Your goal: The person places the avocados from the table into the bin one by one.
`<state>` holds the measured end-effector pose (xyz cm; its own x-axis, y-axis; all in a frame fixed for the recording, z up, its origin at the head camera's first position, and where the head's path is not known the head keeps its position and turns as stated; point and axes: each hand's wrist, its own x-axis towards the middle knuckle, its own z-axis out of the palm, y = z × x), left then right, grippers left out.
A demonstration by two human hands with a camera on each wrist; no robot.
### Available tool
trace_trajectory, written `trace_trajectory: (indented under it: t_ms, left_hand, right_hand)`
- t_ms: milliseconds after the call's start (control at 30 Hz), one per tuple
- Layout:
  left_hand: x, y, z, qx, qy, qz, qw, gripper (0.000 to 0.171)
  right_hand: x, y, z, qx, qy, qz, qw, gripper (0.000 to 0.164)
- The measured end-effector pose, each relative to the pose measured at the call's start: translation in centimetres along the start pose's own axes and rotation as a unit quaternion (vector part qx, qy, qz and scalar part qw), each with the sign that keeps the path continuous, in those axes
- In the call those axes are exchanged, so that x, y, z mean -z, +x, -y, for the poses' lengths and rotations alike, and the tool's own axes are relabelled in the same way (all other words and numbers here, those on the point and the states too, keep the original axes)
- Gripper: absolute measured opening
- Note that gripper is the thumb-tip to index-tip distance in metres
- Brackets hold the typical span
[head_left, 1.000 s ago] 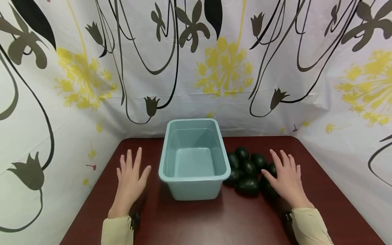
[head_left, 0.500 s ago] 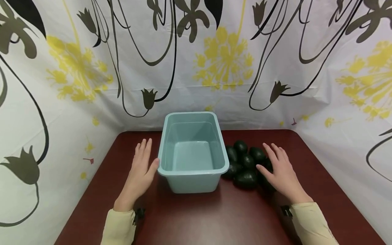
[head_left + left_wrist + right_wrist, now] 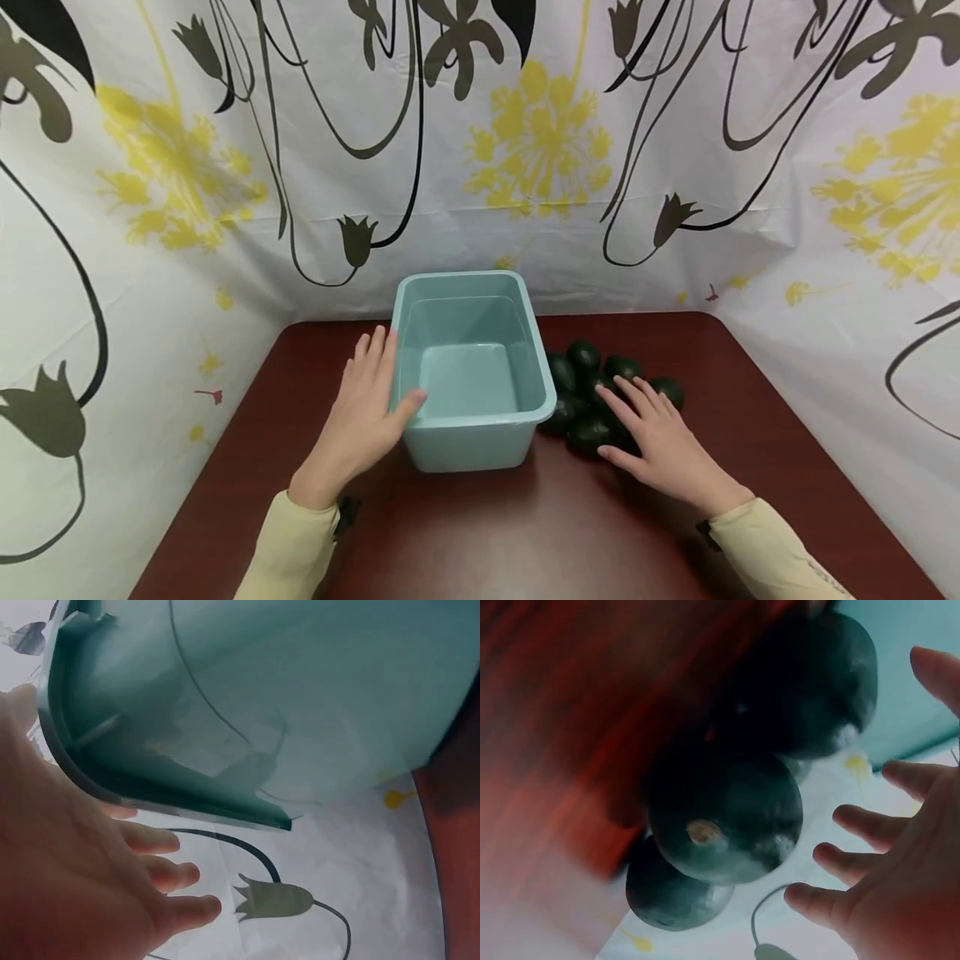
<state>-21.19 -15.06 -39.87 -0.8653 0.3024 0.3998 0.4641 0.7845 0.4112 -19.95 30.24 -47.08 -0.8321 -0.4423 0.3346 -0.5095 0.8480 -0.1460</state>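
Pale cream sleeves [image 3: 291, 546], with small black attachments [image 3: 347, 515] at both wrists.

We can read no text, label, brand, number or sign in the head view or in either wrist view. Some faint marks on the right sleeve [image 3: 772, 552] are too small for us to make out.

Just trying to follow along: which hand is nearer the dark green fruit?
Right. The right hand is partly over the dark green fruit; the left hand is across the light blue tub, at its left rim.
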Motion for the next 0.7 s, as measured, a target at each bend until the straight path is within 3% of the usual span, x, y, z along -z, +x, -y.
trace_trajectory:
  t_ms: [233,700]
  left_hand:
    - [-0.3,0.3,-0.2,0.013,0.031,0.029,0.999,0.095]
    - [-0.3,0.4,-0.4,0.025,0.032,0.049,0.998,0.109]
  right_hand:
    - [-1.2,-0.2,0.1,0.011,-0.025,0.033,0.999,0.089]
    - [-2.4,0.5,-0.1,0.059,-0.063,-0.005,0.996,0.086]
